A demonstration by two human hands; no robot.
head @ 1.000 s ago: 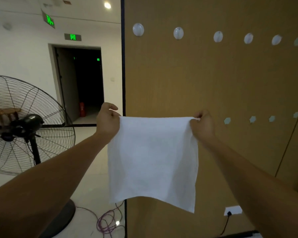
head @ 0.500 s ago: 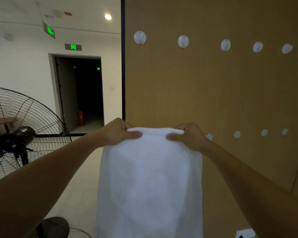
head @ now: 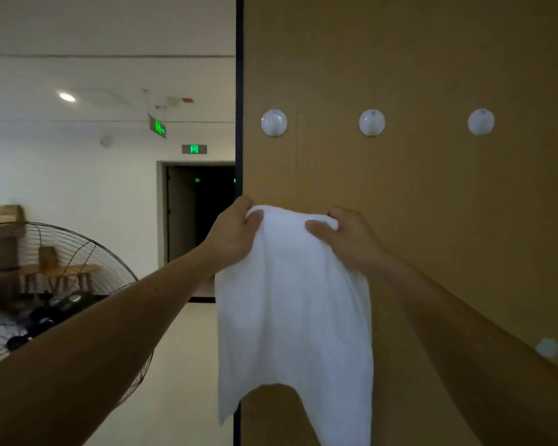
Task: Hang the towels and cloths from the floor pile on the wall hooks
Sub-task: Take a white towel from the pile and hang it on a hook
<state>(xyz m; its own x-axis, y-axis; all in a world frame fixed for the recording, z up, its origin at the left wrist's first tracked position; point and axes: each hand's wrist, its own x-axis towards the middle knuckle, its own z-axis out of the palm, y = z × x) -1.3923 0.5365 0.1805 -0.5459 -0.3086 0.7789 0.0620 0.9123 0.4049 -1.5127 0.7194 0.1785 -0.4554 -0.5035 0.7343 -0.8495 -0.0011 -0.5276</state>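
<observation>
White cloth (head: pixel 293 300) held up before the brown wall panel (head: pixel 432 220).

Its bunched top edge is gripped by the left hand (head: pixel 236 233) and the right hand (head: pixel 345 236), below the row of round white hooks (head: pixel 274 122); a fan (head: pixel 55 284) is seen at left.

Cloth (head: pixel 290 300), white: one.
Hands: two, the left hand (head: pixel 236 235) and the right hand (head: pixel 347 238).
Panel (head: pixel 448 204), brown: one.
Hooks (head: pixel 274 122), round, upper row on the panel: four, the rightmost cut by the edge of view.
Lower hook (head: pixel 547 347): one, blurred.
Fan (head: pixel 60 310): one.
Exit signs (head: pixel 194 149), green: two.
Lamp (head: pixel 67 97), in the ceiling: one.
Doorway (head: pixel 207 217), dark: one.
</observation>
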